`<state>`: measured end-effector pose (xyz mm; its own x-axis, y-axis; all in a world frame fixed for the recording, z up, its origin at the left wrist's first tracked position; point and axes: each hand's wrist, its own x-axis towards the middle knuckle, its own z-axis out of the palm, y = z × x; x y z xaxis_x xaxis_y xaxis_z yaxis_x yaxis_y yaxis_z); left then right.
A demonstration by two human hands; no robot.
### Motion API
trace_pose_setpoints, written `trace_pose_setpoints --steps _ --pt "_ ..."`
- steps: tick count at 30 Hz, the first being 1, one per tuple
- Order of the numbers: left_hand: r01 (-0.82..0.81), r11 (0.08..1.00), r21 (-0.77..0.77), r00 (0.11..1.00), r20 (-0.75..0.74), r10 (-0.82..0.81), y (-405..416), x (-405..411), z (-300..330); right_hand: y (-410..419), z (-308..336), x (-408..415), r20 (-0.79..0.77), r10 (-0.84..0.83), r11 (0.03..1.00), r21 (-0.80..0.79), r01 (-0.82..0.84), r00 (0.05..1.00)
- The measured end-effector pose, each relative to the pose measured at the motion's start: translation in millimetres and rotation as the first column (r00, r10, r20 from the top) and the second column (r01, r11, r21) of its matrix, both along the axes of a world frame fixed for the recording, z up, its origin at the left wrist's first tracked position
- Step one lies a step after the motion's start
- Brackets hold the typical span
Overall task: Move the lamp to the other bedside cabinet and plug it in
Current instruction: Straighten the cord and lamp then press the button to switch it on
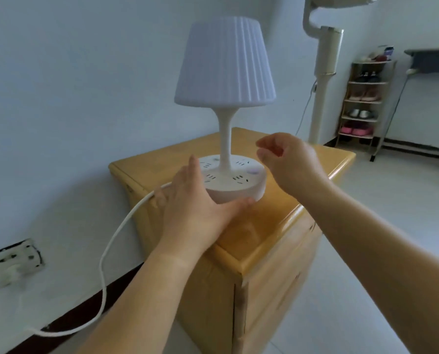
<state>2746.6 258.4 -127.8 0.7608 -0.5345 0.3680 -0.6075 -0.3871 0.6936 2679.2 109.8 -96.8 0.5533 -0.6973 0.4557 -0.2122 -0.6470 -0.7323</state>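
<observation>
A white lamp (226, 72) with a ribbed shade stands upright on a yellow wooden bedside cabinet (277, 226). Its round base (236, 183) carries several sockets. My left hand (195, 203) wraps the base's near left side, thumb along the front edge. My right hand (287, 159) hovers just right of the stem, fingers loosely curled, holding nothing. The lamp's white cord (111, 241) runs off the base's left side, loops down and leads to a plug (11, 273) sitting in a wall socket panel (11, 264) at the lower left.
The cabinet stands against a white wall. Behind it on the right is a white standing appliance (323, 80), a shoe rack (363, 103) with several pairs, and a grey table edge (432, 60). Pale tiled floor (381, 226) spreads to the right.
</observation>
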Motion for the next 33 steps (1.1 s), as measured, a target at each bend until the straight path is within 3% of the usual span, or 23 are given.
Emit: trace_pose_setpoints --steps 4,7,12,15,24,33 --pt "-0.083 0.995 0.053 0.997 0.005 0.082 -18.3 1.6 6.1 -17.2 12.6 34.0 -0.158 0.176 0.977 0.149 -0.153 0.972" --pt "-0.117 0.990 0.084 0.992 -0.031 0.120 -24.8 1.3 6.2 -21.2 18.7 55.4 -0.312 0.324 0.934 0.254 -0.250 0.893" --pt "-0.164 0.977 0.136 0.986 0.011 0.164 -30.6 2.6 4.3 -33.6 22.3 76.6 -0.483 0.431 0.902 0.212 -0.376 0.762" --pt "-0.163 0.979 0.127 0.987 0.006 0.163 -30.2 3.8 3.3 -41.9 22.4 77.9 -0.453 0.490 0.870 0.308 -0.385 0.745" --pt "-0.099 0.980 0.174 0.994 -0.016 0.104 -27.7 14.6 10.5 -44.3 13.0 78.5 -0.268 0.514 0.775 0.551 -0.308 0.815" --pt "-0.070 0.987 0.147 0.998 0.008 0.069 -24.4 24.0 3.8 -40.9 11.4 83.1 -0.288 0.471 0.832 0.458 -0.311 0.834"
